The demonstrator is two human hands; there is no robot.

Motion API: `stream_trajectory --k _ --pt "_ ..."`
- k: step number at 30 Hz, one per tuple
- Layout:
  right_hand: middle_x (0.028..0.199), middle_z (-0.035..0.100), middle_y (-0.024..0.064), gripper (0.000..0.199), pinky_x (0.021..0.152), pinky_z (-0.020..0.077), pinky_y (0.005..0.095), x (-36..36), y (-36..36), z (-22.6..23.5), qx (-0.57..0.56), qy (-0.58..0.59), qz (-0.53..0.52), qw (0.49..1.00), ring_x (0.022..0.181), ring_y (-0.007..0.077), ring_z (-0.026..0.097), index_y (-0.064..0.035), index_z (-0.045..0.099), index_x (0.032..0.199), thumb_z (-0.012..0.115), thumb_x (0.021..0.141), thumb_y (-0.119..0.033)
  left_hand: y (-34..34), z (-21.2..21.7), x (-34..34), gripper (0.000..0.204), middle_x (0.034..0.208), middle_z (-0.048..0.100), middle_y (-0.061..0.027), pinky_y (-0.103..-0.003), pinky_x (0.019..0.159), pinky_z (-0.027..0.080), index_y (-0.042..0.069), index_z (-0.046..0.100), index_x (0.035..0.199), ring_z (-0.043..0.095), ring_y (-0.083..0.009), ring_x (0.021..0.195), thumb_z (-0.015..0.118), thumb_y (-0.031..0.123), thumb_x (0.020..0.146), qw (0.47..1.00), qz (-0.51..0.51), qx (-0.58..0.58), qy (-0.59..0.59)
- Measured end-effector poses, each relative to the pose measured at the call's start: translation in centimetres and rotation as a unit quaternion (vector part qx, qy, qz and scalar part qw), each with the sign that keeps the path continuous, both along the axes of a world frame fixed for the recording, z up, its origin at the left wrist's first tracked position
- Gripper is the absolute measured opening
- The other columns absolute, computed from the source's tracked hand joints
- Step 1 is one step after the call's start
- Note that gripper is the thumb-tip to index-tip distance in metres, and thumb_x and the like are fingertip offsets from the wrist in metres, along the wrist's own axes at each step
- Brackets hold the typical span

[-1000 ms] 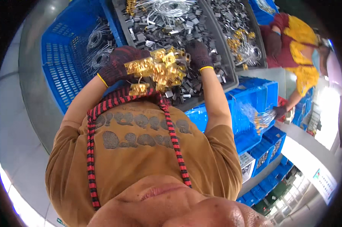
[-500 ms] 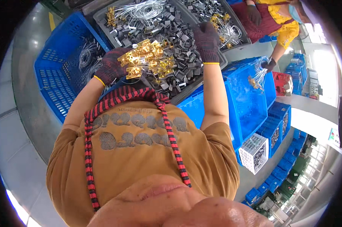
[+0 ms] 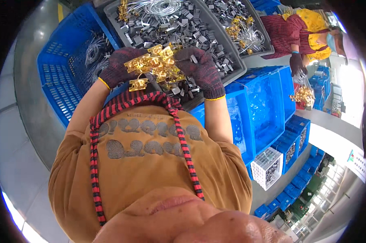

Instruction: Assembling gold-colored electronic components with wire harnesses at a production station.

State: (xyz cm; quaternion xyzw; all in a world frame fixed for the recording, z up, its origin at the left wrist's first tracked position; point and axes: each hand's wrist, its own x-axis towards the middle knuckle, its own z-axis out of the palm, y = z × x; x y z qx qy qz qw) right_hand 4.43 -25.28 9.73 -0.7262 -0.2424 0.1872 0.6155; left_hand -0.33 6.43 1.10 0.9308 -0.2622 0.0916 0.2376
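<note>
A bunch of gold-coloured metal brackets [image 3: 153,64] hangs over the tray, and my gloved left hand [image 3: 123,64] is closed round its left side. One bracket [image 3: 138,84] dangles below the others. My gloved right hand [image 3: 202,73] is close to the bunch's right side, fingers bent in a pinch. A small dark grey block [image 3: 194,59] shows at those fingers. Beneath both hands lies a grey tray [image 3: 236,73] filled with loose grey blocks [image 3: 160,33]. Coiled clear wires [image 3: 160,6] rest on the blocks at the far end.
At my left stands a blue basket [image 3: 55,87] with coiled wires inside. A second tray [image 3: 266,47] of blocks and brackets adjoins on the right. Blue bins [image 3: 268,111] and a white crate [image 3: 267,168] stand at right. A co-worker's gloved hand [image 3: 297,65] holds wired brackets [image 3: 303,96].
My right hand has come back from the blocks to the bracket bunch, with a small block at its fingers. My left hand stays near its place. The co-worker's bracket bundle has moved right.
</note>
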Motion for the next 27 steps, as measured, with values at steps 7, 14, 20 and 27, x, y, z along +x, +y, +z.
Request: stream_trajectory --k 7,14,20,27 --pt "0.12 0.072 0.0118 0.04 0.079 0.0599 0.0319 -0.8 1.3 0.7 0.107 0.158 -0.002 0.982 0.09 0.0177 0.072 -0.0026 0.063 0.135 0.068 0.098 -0.015 -1.3 2.3 -0.4 0.049 0.104 0.073 -0.0103 -0.043 0.079 0.056 0.013 0.074 0.115 0.07 -0.0341 0.094 0.073 0.048 0.081 0.997 0.058 0.048 0.022" --pt "0.105 0.074 0.0041 0.039 0.071 0.0578 0.0272 -0.4 2.5 0.9 0.019 0.111 -0.052 0.992 0.084 0.0137 0.071 -0.0048 0.069 0.127 0.075 0.089 -0.009 -0.3 1.0 -0.5 0.056 0.101 0.074 -0.0096 -0.043 0.073 0.057 0.017 0.072 0.122 0.071 -0.0327 0.089 0.077 0.05 0.077 0.997 0.051 0.055 -0.016" --pt "0.099 0.075 0.0038 0.037 0.081 0.0571 0.0292 -1.1 2.8 -3.1 0.057 0.267 -0.039 0.961 0.09 0.0111 0.069 -0.0023 0.07 0.123 0.077 0.086 -0.008 0.0 0.6 0.0 0.068 0.096 0.073 -0.0103 -0.042 0.071 0.057 0.021 0.07 0.129 0.072 -0.0321 0.087 0.085 0.045 0.067 0.998 0.042 0.048 0.027" --pt "0.119 0.071 0.0063 0.046 0.084 0.0573 0.0308 -1.5 1.9 1.0 0.065 0.157 0.008 0.986 0.101 0.013 0.068 -0.0009 0.061 0.139 0.071 0.095 -0.013 0.4 -0.2 -1.1 0.065 0.103 0.074 -0.0066 -0.04 0.079 0.057 0.019 0.07 0.13 0.071 -0.0283 0.093 0.084 0.042 0.072 0.994 0.028 0.091 -0.044"
